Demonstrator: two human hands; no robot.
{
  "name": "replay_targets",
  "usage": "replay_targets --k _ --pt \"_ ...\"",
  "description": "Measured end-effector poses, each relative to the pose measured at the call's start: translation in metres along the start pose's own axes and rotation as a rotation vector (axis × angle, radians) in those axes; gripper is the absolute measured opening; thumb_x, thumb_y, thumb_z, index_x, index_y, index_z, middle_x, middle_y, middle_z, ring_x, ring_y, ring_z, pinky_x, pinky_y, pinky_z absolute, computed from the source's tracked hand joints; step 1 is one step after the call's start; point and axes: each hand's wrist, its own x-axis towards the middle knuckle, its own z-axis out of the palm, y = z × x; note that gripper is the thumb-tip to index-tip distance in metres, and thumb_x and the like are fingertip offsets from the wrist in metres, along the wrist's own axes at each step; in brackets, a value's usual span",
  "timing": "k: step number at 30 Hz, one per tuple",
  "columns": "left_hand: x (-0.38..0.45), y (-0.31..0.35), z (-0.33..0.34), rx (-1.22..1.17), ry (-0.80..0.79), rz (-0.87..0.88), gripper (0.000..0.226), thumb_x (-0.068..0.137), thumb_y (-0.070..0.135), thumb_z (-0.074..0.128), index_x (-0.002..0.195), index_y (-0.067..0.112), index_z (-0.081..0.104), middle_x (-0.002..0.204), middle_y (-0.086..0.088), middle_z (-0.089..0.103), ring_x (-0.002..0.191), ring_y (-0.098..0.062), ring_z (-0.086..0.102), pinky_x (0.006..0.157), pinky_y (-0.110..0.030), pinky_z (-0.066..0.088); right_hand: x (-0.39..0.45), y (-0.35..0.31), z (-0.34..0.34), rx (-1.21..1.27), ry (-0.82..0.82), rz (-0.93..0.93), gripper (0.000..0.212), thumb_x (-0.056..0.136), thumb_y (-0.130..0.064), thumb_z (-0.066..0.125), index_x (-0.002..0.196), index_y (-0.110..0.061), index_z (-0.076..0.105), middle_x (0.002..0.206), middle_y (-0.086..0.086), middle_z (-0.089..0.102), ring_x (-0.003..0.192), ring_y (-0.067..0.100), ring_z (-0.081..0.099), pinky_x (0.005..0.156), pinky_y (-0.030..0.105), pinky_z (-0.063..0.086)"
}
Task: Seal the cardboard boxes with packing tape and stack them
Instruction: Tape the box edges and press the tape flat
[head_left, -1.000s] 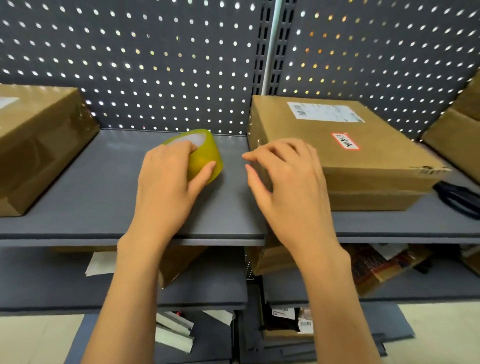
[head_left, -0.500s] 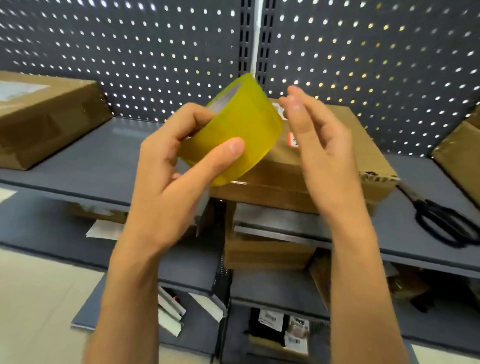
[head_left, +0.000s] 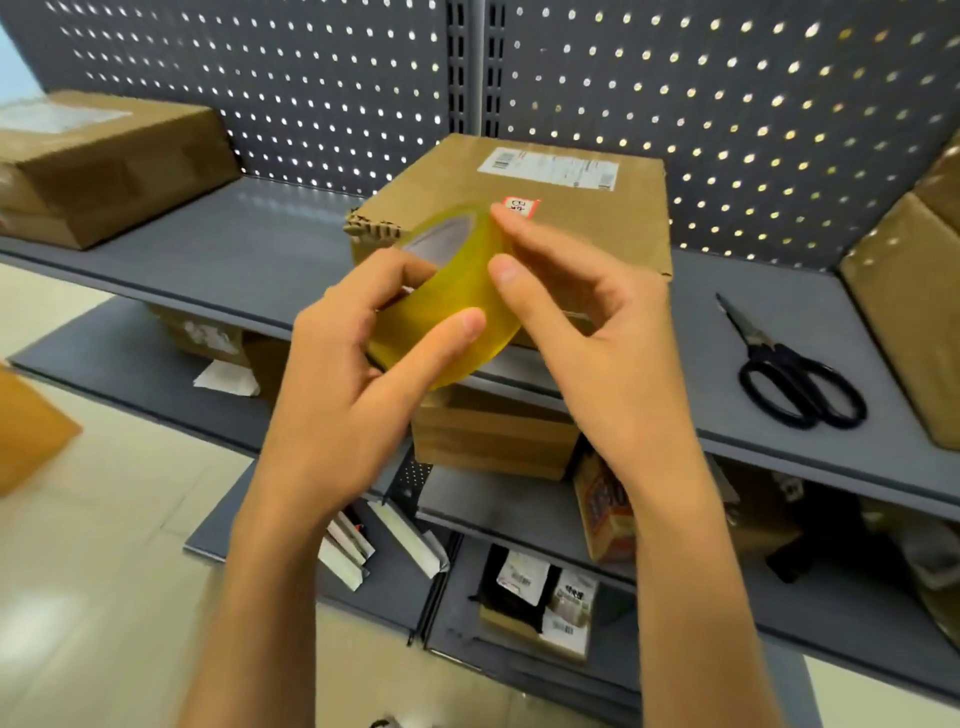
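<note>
Tape roll (head_left: 457, 291) tilted between both hands, left hand (head_left: 353, 374) gripping, right hand (head_left: 597, 332) pinching.

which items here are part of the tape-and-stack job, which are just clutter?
Job:
tape roll, gripped by left hand, right hand fingering its edge
labelled box behind it
left box
right box
scissors, likely for cutting tape

Lying about:
lower-shelf box
paper scraps
small packets on the bottom shelf
</note>
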Motion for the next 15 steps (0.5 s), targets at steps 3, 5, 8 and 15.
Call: replay_targets --k 3,5,8,15 --pt "-0.002 0.004 0.003 0.013 -0.045 0.019 0.008 0.088 0.026 0.062 0.087 0.021 0.056 0.074 0.017 0.051 0.067 0.001 0.047 0.059 -0.013 0.037 -0.005 0.001 -0.003 0.066 0.084 -0.012 0.026 0.088 -0.014 0.065 0.114 -0.015 0.068 0.115 0.0 0.068 0.112 0.009 0.061 0.098 0.037 0.048" --pt "-0.002 0.007 0.005 0.026 -0.099 0.041 0.009 0.088 0.026 0.062 0.088 0.019 0.056 0.074 0.016 0.051 0.067 0.0 0.047 0.06 -0.012 0.036 -0.005 0.0 -0.008 0.152 0.158 0.005 0.019 0.086 -0.008 0.067 0.104 -0.013 0.07 0.106 0.003 0.07 0.103 0.008 0.064 0.091 0.028 0.05" --pt "0.002 0.008 0.007 0.015 -0.164 0.054 0.009 0.088 0.028 0.063 0.087 0.026 0.054 0.074 0.02 0.052 0.068 0.002 0.048 0.062 -0.008 0.034 -0.007 -0.001 -0.014 0.216 0.222 0.078 0.013 0.084 -0.004 0.068 0.091 -0.013 0.072 0.095 0.003 0.071 0.092 0.005 0.065 0.08 0.018 0.049" --pt "0.015 0.005 0.017 -0.01 -0.213 0.085 0.011 0.087 0.03 0.063 0.087 0.03 0.052 0.073 0.024 0.05 0.068 0.005 0.048 0.061 -0.007 0.034 0.001 0.0 -0.019 0.161 0.345 0.119 0.012 0.086 -0.007 0.066 0.084 -0.019 0.07 0.087 -0.001 0.07 0.084 0.002 0.063 0.074 0.016 0.047"
